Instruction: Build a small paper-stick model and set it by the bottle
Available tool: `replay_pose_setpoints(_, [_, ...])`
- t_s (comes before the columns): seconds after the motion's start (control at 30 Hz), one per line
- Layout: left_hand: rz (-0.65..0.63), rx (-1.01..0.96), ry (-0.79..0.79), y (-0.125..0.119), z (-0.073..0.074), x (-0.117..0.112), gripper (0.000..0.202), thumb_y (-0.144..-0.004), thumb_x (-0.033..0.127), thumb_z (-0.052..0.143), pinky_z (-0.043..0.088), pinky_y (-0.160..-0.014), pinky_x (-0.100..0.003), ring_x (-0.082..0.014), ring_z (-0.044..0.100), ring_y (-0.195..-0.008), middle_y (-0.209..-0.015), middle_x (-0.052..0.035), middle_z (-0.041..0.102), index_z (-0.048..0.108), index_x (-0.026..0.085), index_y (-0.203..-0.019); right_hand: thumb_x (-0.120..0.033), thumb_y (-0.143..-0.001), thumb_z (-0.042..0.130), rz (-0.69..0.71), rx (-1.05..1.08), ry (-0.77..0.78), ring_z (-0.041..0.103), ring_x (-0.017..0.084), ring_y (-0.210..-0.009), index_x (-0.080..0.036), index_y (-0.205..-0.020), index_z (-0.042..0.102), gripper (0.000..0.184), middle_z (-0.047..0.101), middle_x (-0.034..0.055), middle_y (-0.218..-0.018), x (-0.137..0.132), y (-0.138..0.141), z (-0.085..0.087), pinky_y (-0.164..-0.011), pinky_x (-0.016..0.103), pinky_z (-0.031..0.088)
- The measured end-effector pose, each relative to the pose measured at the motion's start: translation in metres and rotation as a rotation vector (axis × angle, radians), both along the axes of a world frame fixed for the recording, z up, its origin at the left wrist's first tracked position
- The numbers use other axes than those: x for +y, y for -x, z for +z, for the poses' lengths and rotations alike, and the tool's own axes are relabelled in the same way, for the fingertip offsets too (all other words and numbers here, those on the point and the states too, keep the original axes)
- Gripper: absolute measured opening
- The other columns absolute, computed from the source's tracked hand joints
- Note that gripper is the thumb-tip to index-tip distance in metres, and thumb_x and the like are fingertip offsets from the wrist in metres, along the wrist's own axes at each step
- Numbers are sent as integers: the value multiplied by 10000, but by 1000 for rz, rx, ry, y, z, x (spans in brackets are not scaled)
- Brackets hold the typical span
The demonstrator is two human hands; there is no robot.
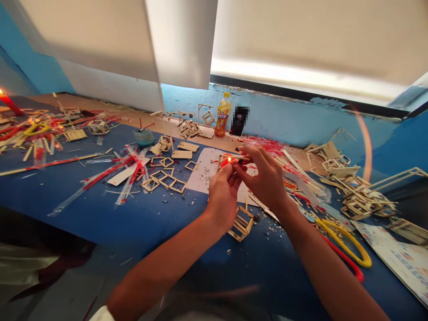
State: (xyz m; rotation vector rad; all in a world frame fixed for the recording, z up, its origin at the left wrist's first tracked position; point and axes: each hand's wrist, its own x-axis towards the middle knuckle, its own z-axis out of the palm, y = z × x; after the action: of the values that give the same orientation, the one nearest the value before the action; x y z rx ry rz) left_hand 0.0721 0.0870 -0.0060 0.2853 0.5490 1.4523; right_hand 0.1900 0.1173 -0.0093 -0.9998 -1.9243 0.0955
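Note:
My left hand (223, 192) and my right hand (264, 174) meet over a white paper sheet (198, 178), fingers pinched together. Between the fingertips is a small frame of thin wooden sticks (238, 157), partly hidden by the fingers. A small black piece (240, 162) sits at the fingertips; I cannot tell whether it is fixed to the sticks. Right beside the frame burns a small flame (229, 159), with something red around it. Below my hands, a wooden stick cage (241, 224) rests on the blue table (167, 263).
Scissors with yellow and red handles (347, 243) lie at right, near heaped stick frames (363, 196). Square stick frames (164, 179) and red-filled plastic strips (129, 167) lie at left. A drink bottle (222, 115) stands by the wall. A lit red candle (10, 103) is far left.

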Motion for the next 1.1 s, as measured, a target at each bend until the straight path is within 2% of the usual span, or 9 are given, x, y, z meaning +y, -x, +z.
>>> replay_pose_setpoints(0.2, [-180, 50, 74, 43, 1, -42, 196, -979, 182, 600, 526, -1123, -379, -285, 684, -1235, -1237, -203, 735, 752, 66, -1023, -243, -934, 688, -24, -11, 6, 680, 287, -1119, -341, -1300, 619, 385, 678, 73, -1266, 3, -3, -4, -1037, 477, 536])
replay_pose_setpoints(0.27, [-242, 238, -67, 64, 4, -56, 262, -986, 273, 630, 561, -1073, -354, -285, 679, -1243, -1304, -167, 716, 745, 108, -1155, -268, -905, 726, -25, 35, 33, 656, 310, -1172, -327, -1274, 631, 386, 678, 80, -1281, 3, -4, -5, -1084, 510, 501])
replay_pose_setpoints(0.33, [-150, 590, -426, 80, 10, -59, 283, -973, 271, 678, 602, -915, -291, -222, 710, -1115, -1235, -96, 731, 719, 200, -1244, -303, -857, 775, -19, 115, 72, 652, 314, -1158, -313, -1269, 618, 440, 675, 81, -1286, 4, -4, -7, -1090, 536, 491])
replay_pose_setpoints(0.43, [369, 1051, -918, 90, 26, -37, 171, -917, 148, 724, 564, -805, -272, -149, 661, -922, -1036, -31, 701, 746, 235, -1063, -325, -842, 759, 18, 295, 179, 693, 268, -1016, -294, -1298, 555, 500, 685, 68, -1194, 3, -2, -9, -973, 503, 563])
replay_pose_setpoints(0.47, [498, 1165, -1028, 90, 31, -24, 149, -910, 140, 725, 553, -786, -281, -152, 653, -921, -1023, -30, 691, 745, 230, -1028, -321, -857, 728, 39, 364, 232, 705, 246, -960, -285, -1297, 539, 480, 689, 61, -1146, 2, -2, -10, -914, 474, 585])
replay_pose_setpoints(0.5, [554, 1285, -1103, 88, 34, -11, 125, -920, 142, 714, 552, -789, -282, -146, 652, -903, -995, -27, 690, 737, 220, -1014, -318, -879, 684, 63, 435, 292, 711, 227, -910, -276, -1289, 527, 441, 693, 53, -1094, 0, -1, -10, -859, 446, 598])
replay_pose_setpoints(0.63, [520, 1585, -1240, 79, 31, 29, 155, -943, 133, 656, 565, -900, -332, -174, 688, -995, -1072, -63, 708, 717, 183, -1076, -365, -947, 536, 171, 675, 553, 695, 182, -743, -230, -1219, 523, 303, 713, 32, -903, -5, 3, -4, -716, 370, 583])
replay_pose_setpoints(0.8, [592, 1652, -1253, 77, 13, 41, 188, -954, 144, 627, 576, -899, -376, -208, 704, -1004, -1077, -87, 735, 716, 165, -1118, -519, -943, 567, 268, 846, 803, 667, 173, -644, -204, -1145, 548, 375, 706, 15, -760, -2, 8, 3, -620, 325, 525])
replay_pose_setpoints(1.1, [601, 1675, -1318, 77, 2, 52, 149, -937, 162, 697, 591, -795, -352, -194, 723, -858, -981, -78, 778, 767, 159, -1069, -434, -880, 681, 298, 973, 894, 602, 134, -556, -206, -995, 611, 265, 648, -24, -652, 6, 14, 6, -526, 266, 416])
